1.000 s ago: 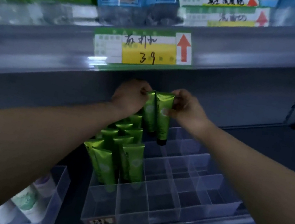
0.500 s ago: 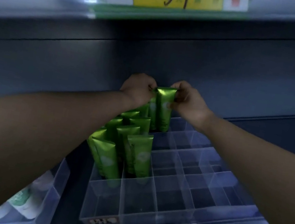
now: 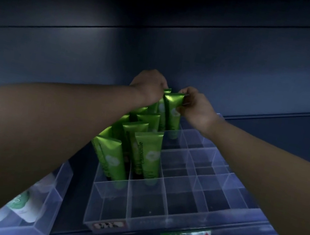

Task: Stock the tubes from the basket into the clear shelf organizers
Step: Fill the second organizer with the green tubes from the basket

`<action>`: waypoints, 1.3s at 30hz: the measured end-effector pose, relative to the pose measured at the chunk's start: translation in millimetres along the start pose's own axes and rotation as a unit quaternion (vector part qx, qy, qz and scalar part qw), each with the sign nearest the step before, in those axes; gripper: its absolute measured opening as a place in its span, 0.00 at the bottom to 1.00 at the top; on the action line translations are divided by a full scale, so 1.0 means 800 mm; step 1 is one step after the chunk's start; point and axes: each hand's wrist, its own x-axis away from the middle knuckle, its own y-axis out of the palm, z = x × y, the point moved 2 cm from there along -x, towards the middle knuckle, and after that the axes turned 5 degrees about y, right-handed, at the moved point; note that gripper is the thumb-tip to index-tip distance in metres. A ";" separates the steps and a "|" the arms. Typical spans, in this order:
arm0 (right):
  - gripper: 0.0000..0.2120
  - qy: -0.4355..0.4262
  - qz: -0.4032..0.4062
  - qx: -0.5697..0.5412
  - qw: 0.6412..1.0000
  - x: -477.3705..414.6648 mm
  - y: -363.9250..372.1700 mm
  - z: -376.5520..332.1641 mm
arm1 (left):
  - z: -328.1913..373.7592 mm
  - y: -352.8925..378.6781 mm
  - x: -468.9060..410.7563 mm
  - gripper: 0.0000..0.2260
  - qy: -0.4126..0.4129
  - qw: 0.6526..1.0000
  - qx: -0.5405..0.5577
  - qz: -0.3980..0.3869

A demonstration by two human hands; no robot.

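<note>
The dark grey metal shelf back panel (image 3: pixel 182 49) spans the view. Below it sits the clear plastic gridded organizer (image 3: pixel 205 215), with a second clear plastic bin (image 3: pixel 48 198) just beside it at left. Glossy green standing tubes (image 3: pixel 149 157) occupy the organizer's left columns. The left hand (image 3: pixel 148 89) and right hand (image 3: pixel 197 108) each pinch the crimped top edge of the rearmost green tube (image 3: pixel 172 112), which stands upright in a back-row compartment.

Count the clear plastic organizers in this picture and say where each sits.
2. The gridded organizer is at centre, green tubes in its left columns; the second organizer is at lower left, holding white items. More may lie out of view.
</note>
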 end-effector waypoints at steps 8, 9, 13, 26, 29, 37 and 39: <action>0.13 0.015 0.021 0.049 0.998 0.003 -0.002 -0.003 | 0.008 -0.003 0.001 0.12 -0.014 1.000 -0.005 -0.013; 0.13 0.016 0.022 0.054 0.998 0.004 -0.002 -0.003 | 0.009 -0.003 0.003 0.12 -0.012 1.000 -0.006 -0.012; 0.15 0.009 0.024 0.074 0.997 0.007 -0.003 -0.005 | 0.009 -0.006 0.008 0.12 -0.007 1.000 -0.005 -0.007; 0.30 -0.028 0.006 0.339 0.941 0.073 -0.008 -0.054 | 0.015 -0.021 0.067 0.26 0.071 0.978 -0.188 -0.060; 0.28 -0.021 0.001 0.370 0.929 0.093 -0.004 -0.063 | 0.019 -0.029 0.092 0.27 0.062 0.973 -0.203 -0.093; 0.27 0.003 -0.012 0.400 0.916 0.152 -0.002 -0.094 | 0.045 -0.072 0.167 0.27 0.077 0.969 -0.215 -0.095; 0.27 0.002 -0.010 0.398 0.917 0.169 -0.003 -0.103 | 0.048 -0.081 0.187 0.28 0.085 0.965 -0.231 -0.092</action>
